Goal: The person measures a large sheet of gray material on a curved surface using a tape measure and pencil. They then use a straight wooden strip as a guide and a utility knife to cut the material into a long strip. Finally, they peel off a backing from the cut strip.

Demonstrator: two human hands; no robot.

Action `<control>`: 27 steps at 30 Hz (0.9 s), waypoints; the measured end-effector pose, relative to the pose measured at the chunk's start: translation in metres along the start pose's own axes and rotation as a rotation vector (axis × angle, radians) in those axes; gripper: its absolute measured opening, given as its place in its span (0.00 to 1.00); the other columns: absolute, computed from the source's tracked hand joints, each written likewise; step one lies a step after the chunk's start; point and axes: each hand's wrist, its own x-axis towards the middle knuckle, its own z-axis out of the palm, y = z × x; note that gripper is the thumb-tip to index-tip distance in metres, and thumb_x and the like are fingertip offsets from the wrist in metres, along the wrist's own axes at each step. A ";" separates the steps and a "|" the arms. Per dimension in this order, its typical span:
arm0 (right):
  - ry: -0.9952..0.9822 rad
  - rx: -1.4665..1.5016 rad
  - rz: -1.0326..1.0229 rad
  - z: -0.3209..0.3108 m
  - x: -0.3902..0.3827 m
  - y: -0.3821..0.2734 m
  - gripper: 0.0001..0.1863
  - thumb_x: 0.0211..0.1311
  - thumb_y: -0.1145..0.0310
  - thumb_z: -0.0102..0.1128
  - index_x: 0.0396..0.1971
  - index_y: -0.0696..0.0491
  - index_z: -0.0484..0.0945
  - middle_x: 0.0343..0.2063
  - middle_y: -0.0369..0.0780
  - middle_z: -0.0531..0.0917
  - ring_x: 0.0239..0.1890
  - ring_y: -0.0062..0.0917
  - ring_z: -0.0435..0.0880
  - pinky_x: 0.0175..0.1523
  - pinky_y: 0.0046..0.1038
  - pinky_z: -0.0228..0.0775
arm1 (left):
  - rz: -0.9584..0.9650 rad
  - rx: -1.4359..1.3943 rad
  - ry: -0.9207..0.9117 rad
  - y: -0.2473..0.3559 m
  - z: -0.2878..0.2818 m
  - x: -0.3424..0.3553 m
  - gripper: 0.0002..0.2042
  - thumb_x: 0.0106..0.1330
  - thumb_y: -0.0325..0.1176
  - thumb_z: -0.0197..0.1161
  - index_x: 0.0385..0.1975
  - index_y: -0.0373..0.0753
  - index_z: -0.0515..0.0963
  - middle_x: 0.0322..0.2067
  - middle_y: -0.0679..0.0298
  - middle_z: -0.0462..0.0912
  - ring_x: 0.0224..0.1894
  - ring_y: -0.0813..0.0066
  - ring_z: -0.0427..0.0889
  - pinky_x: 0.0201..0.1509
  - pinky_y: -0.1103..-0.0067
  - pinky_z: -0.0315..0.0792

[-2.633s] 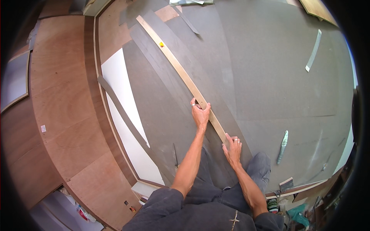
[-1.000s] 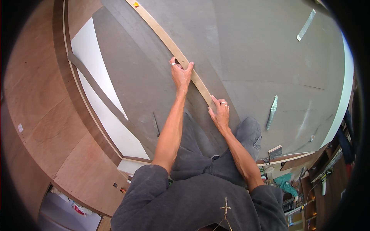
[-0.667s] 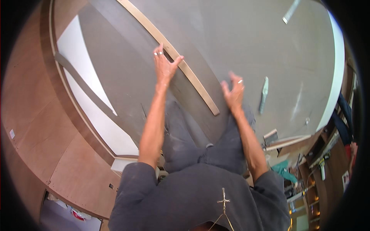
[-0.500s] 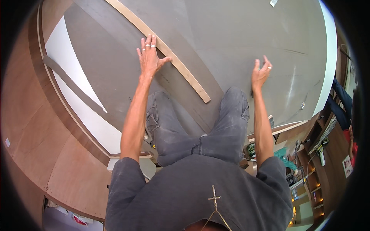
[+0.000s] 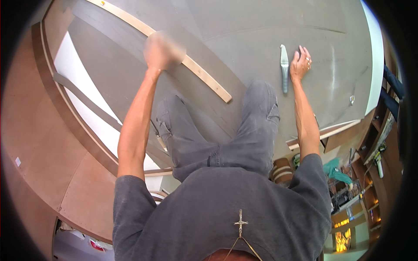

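Observation:
A pale wooden strip [image 5: 202, 74] lies slantwise across a large grey-brown sheet [image 5: 252, 52]. My left hand [image 5: 163, 51] is over the strip's middle, but a blur hides its fingers. A scoring knife [image 5: 284, 69], with a grey handle and a light hooked blade, lies on the sheet to the right of my knee. Just right of it is my right hand [image 5: 301, 64], open, with loosely bent fingers and apart from the knife. Nothing shows in this hand.
I kneel on the sheet. A narrow grey-brown offcut [image 5: 89, 98] crosses a white surface [image 5: 82, 82] on the left, beside a curved brown wooden panel [image 5: 56, 143]. Lower right are teal cloth [image 5: 337, 169] and shelves [image 5: 365, 204]. A person's dark trouser leg [image 5: 392, 82] shows far right.
My left hand has shifted slightly left along the strip, and blur now covers it. My right hand has moved up and right; the knife now shows plainly beside it.

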 end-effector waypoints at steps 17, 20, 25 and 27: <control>0.033 -0.123 -0.050 0.002 0.000 0.008 0.17 0.75 0.64 0.51 0.60 0.43 0.76 0.61 0.32 0.76 0.63 0.30 0.73 0.68 0.40 0.60 | -0.072 -0.091 -0.015 0.004 0.000 0.002 0.64 0.34 0.34 0.87 0.76 0.39 0.51 0.78 0.61 0.46 0.78 0.54 0.49 0.71 0.37 0.57; 0.035 -0.112 -0.042 0.001 -0.002 0.008 0.17 0.75 0.64 0.51 0.60 0.43 0.76 0.61 0.32 0.77 0.63 0.30 0.73 0.68 0.40 0.61 | -0.075 -0.051 -0.037 0.009 -0.003 0.002 0.63 0.35 0.34 0.87 0.75 0.38 0.52 0.78 0.61 0.46 0.78 0.54 0.49 0.71 0.37 0.57; 0.043 -0.134 -0.059 0.002 0.003 0.008 0.17 0.75 0.64 0.51 0.60 0.42 0.76 0.61 0.32 0.77 0.62 0.30 0.73 0.68 0.40 0.61 | -0.069 -0.056 -0.025 0.005 -0.003 0.000 0.63 0.35 0.36 0.87 0.76 0.38 0.51 0.78 0.61 0.46 0.78 0.54 0.49 0.71 0.36 0.57; 0.030 -0.137 -0.046 0.001 0.001 0.007 0.17 0.75 0.64 0.51 0.60 0.43 0.76 0.61 0.32 0.76 0.63 0.31 0.73 0.67 0.41 0.61 | -0.080 -0.045 -0.044 0.006 -0.005 0.000 0.63 0.36 0.36 0.86 0.76 0.38 0.50 0.78 0.61 0.46 0.78 0.54 0.49 0.71 0.36 0.57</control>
